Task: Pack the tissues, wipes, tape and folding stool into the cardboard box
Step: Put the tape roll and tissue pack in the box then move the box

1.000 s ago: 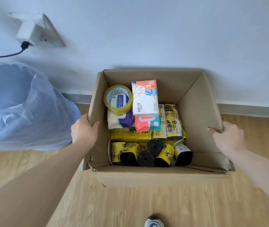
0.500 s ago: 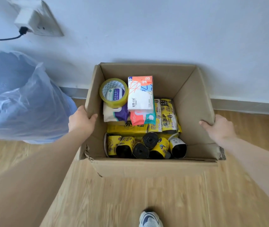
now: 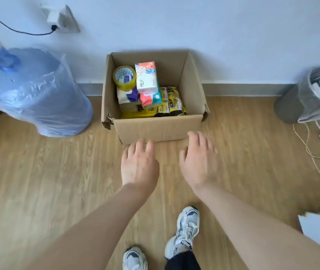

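An open cardboard box [image 3: 159, 128] stands on the wooden floor against the white wall. Inside lie a roll of yellowish tape [image 3: 124, 77], a white and orange tissue pack [image 3: 147, 77], a purple and white wipes pack [image 3: 128, 95], a red and teal pack [image 3: 151, 98] and yellow wrapped tissue packs [image 3: 172, 101]. My left hand [image 3: 138, 164] and my right hand [image 3: 199, 159] hover palm down in front of the box, fingers spread, holding nothing and apart from it. No folding stool is visible.
A blue water jug wrapped in plastic [image 3: 32, 92] stands left of the box. A grey bin with a plastic liner [image 3: 310, 94] and loose white cables [image 3: 314, 151] are at the right. A wall socket with a black cord [image 3: 58, 18] is above. My shoes [image 3: 186, 228] are near the bottom.
Both hands have let go of the box's side walls and pulled back in front of it. The view has backed away, so the box looks smaller and farther.
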